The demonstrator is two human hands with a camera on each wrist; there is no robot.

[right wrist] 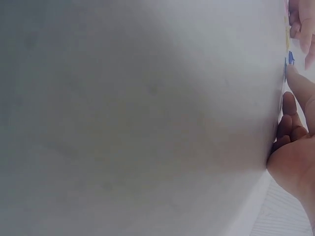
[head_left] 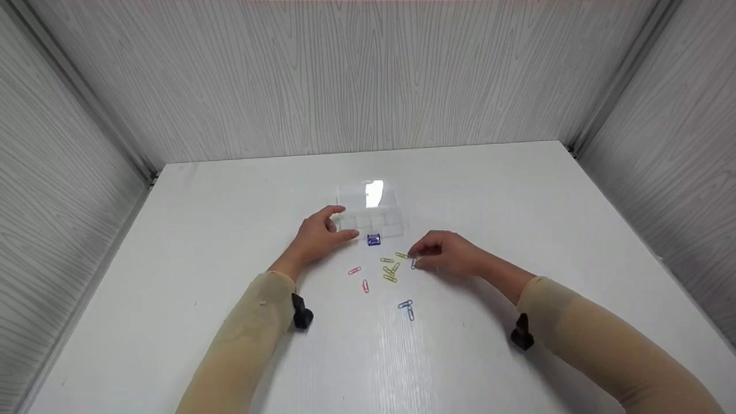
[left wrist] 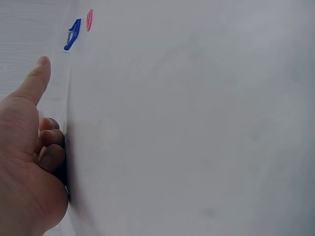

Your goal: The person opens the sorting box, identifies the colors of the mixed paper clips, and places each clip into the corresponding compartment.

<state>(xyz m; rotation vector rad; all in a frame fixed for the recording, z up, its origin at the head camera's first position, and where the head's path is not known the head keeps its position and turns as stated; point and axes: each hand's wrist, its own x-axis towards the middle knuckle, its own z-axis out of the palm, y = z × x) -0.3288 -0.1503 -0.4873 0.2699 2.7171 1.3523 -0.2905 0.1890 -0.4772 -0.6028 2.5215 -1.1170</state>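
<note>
A clear plastic compartment box [head_left: 386, 232] lies with its transparent lid folded back and a blue-purple clasp [head_left: 374, 240] at its front. My left hand [head_left: 321, 233] holds the box's left end, thumb along the front and index finger toward the hinge. In the left wrist view the thumb is straight and the other fingers bend. Between the thumb and index fingertips of my right hand [head_left: 451, 253] is a blue paper clip [head_left: 413, 263]. Several yellow paper clips [head_left: 390, 270] lie scattered just left of that hand.
Two pink paper clips, one upper [head_left: 355, 270] and one lower [head_left: 365, 286], lie left of the yellow ones. Nearer the front are more blue paper clips [head_left: 410, 314]. White table [head_left: 345, 362] stretches around them, with grey wood-grain panels [head_left: 368, 80] at the back and both sides.
</note>
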